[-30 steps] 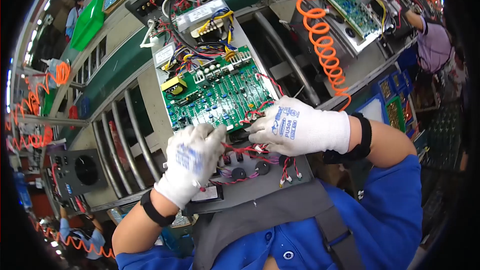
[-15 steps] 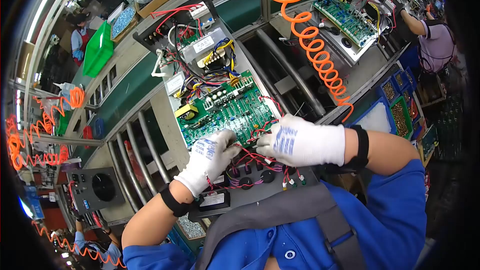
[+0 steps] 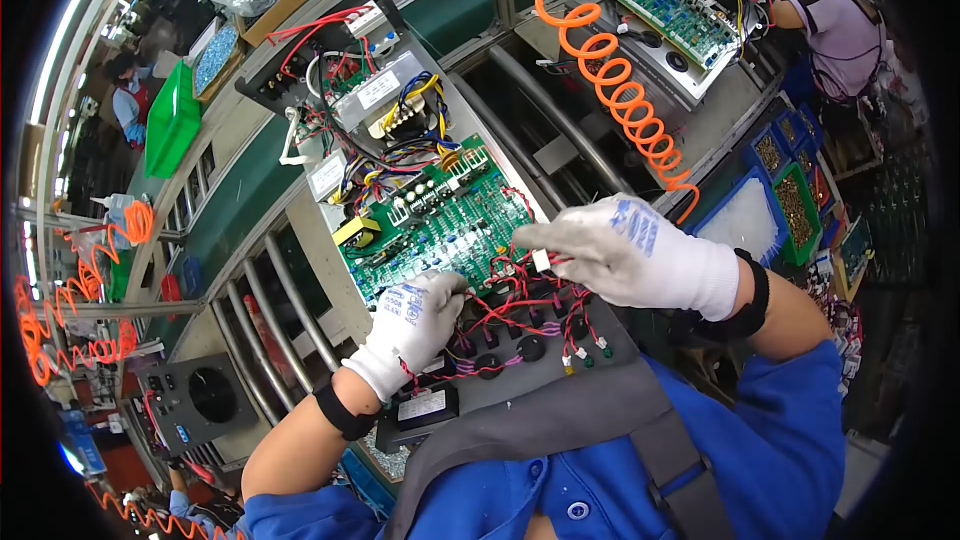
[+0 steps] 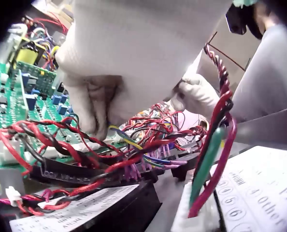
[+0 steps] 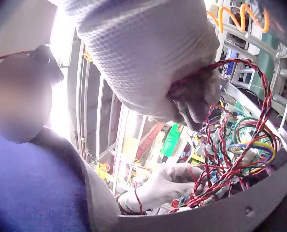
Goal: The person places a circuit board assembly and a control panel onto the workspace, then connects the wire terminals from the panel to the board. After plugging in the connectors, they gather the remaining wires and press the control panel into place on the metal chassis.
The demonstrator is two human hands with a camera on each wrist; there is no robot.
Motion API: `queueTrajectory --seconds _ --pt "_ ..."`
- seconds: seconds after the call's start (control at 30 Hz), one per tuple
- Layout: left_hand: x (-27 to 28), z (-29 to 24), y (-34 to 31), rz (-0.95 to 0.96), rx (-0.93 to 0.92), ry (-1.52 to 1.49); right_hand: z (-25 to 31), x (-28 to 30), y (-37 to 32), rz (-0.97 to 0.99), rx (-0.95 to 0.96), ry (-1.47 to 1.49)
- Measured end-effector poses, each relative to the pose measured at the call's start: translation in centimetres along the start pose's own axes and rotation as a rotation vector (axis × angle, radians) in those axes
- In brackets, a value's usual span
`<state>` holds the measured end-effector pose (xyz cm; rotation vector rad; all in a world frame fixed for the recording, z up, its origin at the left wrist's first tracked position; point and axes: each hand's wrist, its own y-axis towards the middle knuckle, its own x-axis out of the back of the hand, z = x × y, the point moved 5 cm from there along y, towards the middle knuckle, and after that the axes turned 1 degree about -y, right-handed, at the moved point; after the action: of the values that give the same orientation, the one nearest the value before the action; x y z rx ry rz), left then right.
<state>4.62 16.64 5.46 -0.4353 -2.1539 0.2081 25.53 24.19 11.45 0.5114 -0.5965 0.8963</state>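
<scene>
A green circuit board with wires and components lies in an open metal chassis. My gloved right hand is raised over the board's near right corner. It pinches a twisted red-and-black wire, whose white plug sticks out at the fingertips. My gloved left hand is at the board's near edge, fingertips drawn together among the red-and-black wires. What sits between those fingertips is mostly hidden. A tangle of similar wires crosses the dark front panel between my hands.
A labelled black box sits on the front panel at left. Metal rollers run beside the chassis. An orange coiled hose hangs at right, before another chassis. Parts bins stand right; a person works beyond.
My right hand has lifted from the board's near edge toward the right, and a white plug now shows at its fingertips. The left hand stays near the board's edge. The head view has shifted.
</scene>
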Motion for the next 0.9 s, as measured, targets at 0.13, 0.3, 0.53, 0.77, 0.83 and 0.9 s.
queueTrajectory --seconds 0.13,0.3,0.53,0.77,0.83,0.9 --pt "0.2 -0.5 0.3 0.009 -0.009 0.035 0.3 -0.1 0.1 -0.051 0.041 0.056" --pt "0.0 -0.8 0.4 0.034 -0.001 0.175 0.3 -0.5 0.5 -0.037 0.051 0.127" --pt "-0.5 -0.5 0.6 0.100 -0.016 0.245 0.3 -0.4 0.7 0.002 -0.002 0.147" --pt "-0.8 -1.0 1.0 0.099 -0.036 0.302 1.2 -0.4 1.5 -0.219 -0.002 0.250" --pt "-0.8 -0.8 1.1 0.100 -0.022 0.261 1.7 -0.1 1.4 -0.255 0.066 0.283" --pt "-0.7 -0.4 1.0 0.083 -0.034 0.237 1.7 0.1 1.5 -0.213 0.099 0.285"
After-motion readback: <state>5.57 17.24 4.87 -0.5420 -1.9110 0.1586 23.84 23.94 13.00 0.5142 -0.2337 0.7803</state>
